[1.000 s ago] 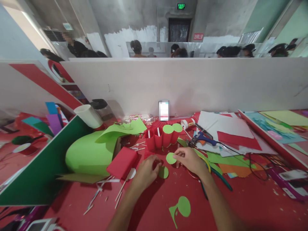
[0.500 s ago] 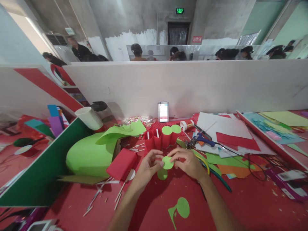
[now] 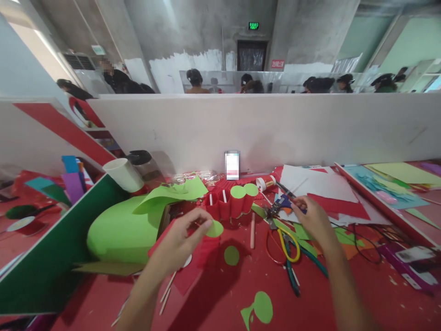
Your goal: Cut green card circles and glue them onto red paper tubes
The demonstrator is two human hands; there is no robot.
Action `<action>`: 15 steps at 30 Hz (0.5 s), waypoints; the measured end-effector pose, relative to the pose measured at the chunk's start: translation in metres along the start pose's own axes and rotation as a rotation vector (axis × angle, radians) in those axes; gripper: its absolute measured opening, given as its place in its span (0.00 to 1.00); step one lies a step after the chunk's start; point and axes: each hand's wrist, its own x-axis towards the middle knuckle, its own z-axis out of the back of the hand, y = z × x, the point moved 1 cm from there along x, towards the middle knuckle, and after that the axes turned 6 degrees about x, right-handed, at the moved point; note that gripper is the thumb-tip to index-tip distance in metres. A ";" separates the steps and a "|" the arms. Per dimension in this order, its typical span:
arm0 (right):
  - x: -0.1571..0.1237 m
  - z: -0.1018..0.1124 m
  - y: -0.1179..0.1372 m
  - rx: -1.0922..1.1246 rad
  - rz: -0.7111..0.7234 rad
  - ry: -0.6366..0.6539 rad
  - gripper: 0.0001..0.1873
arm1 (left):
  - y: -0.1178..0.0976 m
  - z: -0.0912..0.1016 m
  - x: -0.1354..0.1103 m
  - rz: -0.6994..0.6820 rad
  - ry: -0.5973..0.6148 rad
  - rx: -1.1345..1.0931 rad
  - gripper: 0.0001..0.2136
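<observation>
My left hand (image 3: 182, 236) pinches a light green paper disc (image 3: 216, 229) between thumb and fingers above the table. On the right, my right hand (image 3: 315, 223) has its fingers closed around the blue handle of a glue gun (image 3: 283, 202), which lies among tools. Several red paper tubes (image 3: 224, 209) stand in a row ahead; two are topped with green discs (image 3: 237, 192), and the others are open with white strips inside. Another green disc (image 3: 231, 255) rests on the red tabletop. Nearer me lies a larger green disc (image 3: 262, 307) beside a cut scrap.
Scissors with red and yellow handles (image 3: 289, 243) and green-handled pliers (image 3: 312, 259) lie below the glue gun. A phone (image 3: 232, 164) leans on the white partition (image 3: 193, 133). Rolled green paper (image 3: 120, 232) sits left, beside a green board (image 3: 65, 248). Paper sheets (image 3: 313, 184) cover the right.
Both hands held the green disc before. The left hand has carried it leftward, while the right hand has let go and reached right to the glue gun. The scissors show more fully.
</observation>
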 end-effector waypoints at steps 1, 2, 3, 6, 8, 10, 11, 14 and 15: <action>0.005 0.003 -0.008 -0.097 0.000 0.012 0.14 | -0.003 0.010 0.007 -0.030 0.010 0.062 0.13; 0.009 0.005 -0.012 -0.184 -0.008 0.046 0.15 | -0.005 0.019 0.014 -0.054 0.008 0.115 0.14; 0.014 0.005 -0.015 -0.265 -0.021 0.085 0.16 | -0.006 0.026 0.022 -0.065 0.009 0.162 0.15; 0.024 0.002 -0.013 -0.382 -0.055 0.178 0.19 | -0.011 0.040 0.048 -0.062 0.070 0.313 0.17; 0.029 -0.003 -0.010 -0.376 -0.057 0.214 0.19 | -0.015 0.044 0.063 -0.029 0.104 0.421 0.18; 0.032 -0.008 -0.009 -0.358 -0.051 0.253 0.19 | -0.020 0.046 0.073 -0.006 0.167 0.518 0.19; 0.033 -0.009 -0.009 -0.346 -0.047 0.270 0.19 | -0.022 0.046 0.077 -0.003 0.187 0.541 0.19; 0.034 -0.008 -0.011 -0.292 -0.037 0.312 0.20 | -0.023 0.045 0.084 -0.005 0.225 0.551 0.19; 0.034 -0.006 -0.010 -0.269 -0.034 0.326 0.20 | -0.022 0.044 0.085 -0.005 0.236 0.550 0.19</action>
